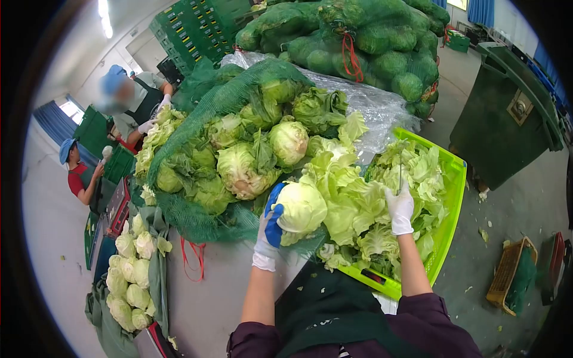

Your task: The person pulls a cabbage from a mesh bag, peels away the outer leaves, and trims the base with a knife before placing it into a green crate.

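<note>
- Head view, only one there is: the cabbage (302, 206) in hand is a pale yellow-green head, round and tight, looks mostly stripped of loose outer leaves.
- Left hand (270, 230), white glove with blue palm, is wrapped around the left side of that cabbage, gripping it just left of the lime green crate (449, 227).
- Right hand (400, 209) in a white glove is closed around a thin knife (399, 174), blade poking straight up, right over the crate.
- The crate is stuffed with loose cabbage leaves (364, 203), ruffled and light green, piled over its near rim.
- Left of the crate, an opened green net sack (197, 113) spills out whole untrimmed cabbages with darker outer leaves.
- Farther left of the crate, a lower bin holds trimmed pale heads (132, 274).
- Behind the crate, more full net sacks (370, 36) stacked up; to its right, a big dark green wheelie bin (507, 113).
- The cabbage is pretty much a ball, so I can't tell a long axis, or which way the stem end faces.
- Two other people stand far left of the crate.
</note>
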{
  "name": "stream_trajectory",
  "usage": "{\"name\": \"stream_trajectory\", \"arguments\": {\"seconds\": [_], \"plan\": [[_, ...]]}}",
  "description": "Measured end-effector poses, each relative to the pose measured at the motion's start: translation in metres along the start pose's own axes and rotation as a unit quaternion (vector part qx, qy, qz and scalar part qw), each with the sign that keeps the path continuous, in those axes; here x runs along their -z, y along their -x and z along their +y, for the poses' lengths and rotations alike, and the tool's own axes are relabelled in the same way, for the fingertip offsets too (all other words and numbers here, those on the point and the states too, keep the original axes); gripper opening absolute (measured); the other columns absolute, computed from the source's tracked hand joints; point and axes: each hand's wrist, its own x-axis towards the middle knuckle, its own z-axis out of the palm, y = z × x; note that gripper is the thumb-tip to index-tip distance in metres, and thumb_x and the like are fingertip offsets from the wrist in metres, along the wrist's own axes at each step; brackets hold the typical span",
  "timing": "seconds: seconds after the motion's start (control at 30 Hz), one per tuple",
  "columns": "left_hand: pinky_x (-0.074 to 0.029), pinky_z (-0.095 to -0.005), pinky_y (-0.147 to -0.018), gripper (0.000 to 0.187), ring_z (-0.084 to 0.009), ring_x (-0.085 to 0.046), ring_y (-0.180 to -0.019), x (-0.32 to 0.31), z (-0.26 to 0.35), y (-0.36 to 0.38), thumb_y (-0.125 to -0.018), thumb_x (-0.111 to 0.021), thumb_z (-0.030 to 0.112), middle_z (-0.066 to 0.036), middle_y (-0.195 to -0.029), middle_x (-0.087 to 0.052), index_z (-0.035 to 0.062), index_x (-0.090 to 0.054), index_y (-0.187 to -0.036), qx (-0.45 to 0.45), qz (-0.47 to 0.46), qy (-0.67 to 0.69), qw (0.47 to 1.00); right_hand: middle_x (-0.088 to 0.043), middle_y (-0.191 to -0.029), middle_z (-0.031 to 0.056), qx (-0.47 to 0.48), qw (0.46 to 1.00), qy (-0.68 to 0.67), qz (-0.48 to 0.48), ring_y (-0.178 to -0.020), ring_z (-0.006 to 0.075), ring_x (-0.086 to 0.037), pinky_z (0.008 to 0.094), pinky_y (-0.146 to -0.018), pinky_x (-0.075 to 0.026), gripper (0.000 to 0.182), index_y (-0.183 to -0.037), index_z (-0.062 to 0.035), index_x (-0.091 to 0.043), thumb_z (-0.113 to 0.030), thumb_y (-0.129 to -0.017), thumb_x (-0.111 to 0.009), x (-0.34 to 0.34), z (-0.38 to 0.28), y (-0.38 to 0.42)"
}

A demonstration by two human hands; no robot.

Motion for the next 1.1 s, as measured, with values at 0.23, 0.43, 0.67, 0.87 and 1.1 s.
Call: {"name": "stream_trajectory", "arguments": {"seconds": [0.23, 0.43, 0.67, 0.87, 1.1], "plan": [[-0.031, -0.0389, -0.109, 0.068, -0.0264, -0.038, -0.131, -0.043, -0.018, 0.020, -0.090, -0.054, 0.037, -0.013, -0.142, -0.038, 0.0032, -0.028, -0.144, 0.021, -0.049, 0.144, 0.988, -0.057, -0.120, 0.0186, 0.160, 0.948, -0.080, -0.263, -0.093, 0.0277, -0.063, 0.0351, -0.077, -0.051, 0.070, -0.129, -0.0054, -0.050, -0.051, -0.078, -0.064, 0.005, -0.095, 0.018], [-0.028, -0.0493, -0.110, 0.065, -0.0311, -0.037, -0.132, -0.041, -0.040, 0.037, -0.091, -0.048, 0.044, -0.013, -0.146, -0.035, 0.0112, -0.030, -0.145, 0.160, -0.026, 0.377, 0.912, -0.052, -0.057, -0.0020, -0.029, 0.879, -0.221, -0.422, -0.047, 0.0058, -0.046, 0.0227, -0.041, -0.034, 0.019, -0.076, -0.0036, -0.058, -0.020, -0.077, -0.068, 0.034, -0.113, 0.017], [-0.030, -0.0488, -0.109, 0.072, -0.0318, -0.039, -0.130, -0.056, -0.014, 0.039, -0.087, -0.057, 0.041, -0.012, -0.145, -0.035, 0.0074, -0.030, -0.144, 0.019, 0.062, 0.307, 0.949, -0.066, -0.101, 0.0191, 0.110, 0.993, 0.037, -0.016, -0.084, 0.0285, -0.065, 0.0356, -0.078, -0.052, 0.073, -0.124, 0.0031, -0.052, -0.047, -0.075, -0.074, 0.052, -0.042, -0.006], [-0.036, -0.0346, -0.106, 0.083, -0.0244, -0.043, -0.126, -0.064, 0.006, 0.036, -0.068, -0.065, 0.005, -0.012, -0.139, -0.040, 0.0046, -0.031, -0.144, -0.080, 0.047, -0.063, 0.994, -0.066, -0.098, 0.0201, 0.091, 0.917, -0.168, -0.351, -0.089, 0.0275, -0.064, 0.0341, -0.079, -0.048, 0.074, -0.120, 0.0004, -0.058, -0.059, -0.076, -0.066, 0.011, -0.088, 0.052], [-0.036, -0.0443, -0.103, 0.091, -0.0325, -0.036, -0.129, -0.047, 0.001, 0.025, -0.065, -0.078, 0.017, -0.018, -0.138, -0.039, 0.0104, -0.034, -0.143, -0.042, 0.012, -0.443, 0.895, -0.064, -0.079, 0.0148, 0.137, 0.911, -0.197, -0.335, -0.071, 0.0258, -0.061, 0.0344, -0.069, -0.049, 0.045, -0.103, -0.0001, -0.061, -0.037, -0.079, -0.068, -0.010, -0.076, 0.061]]}}
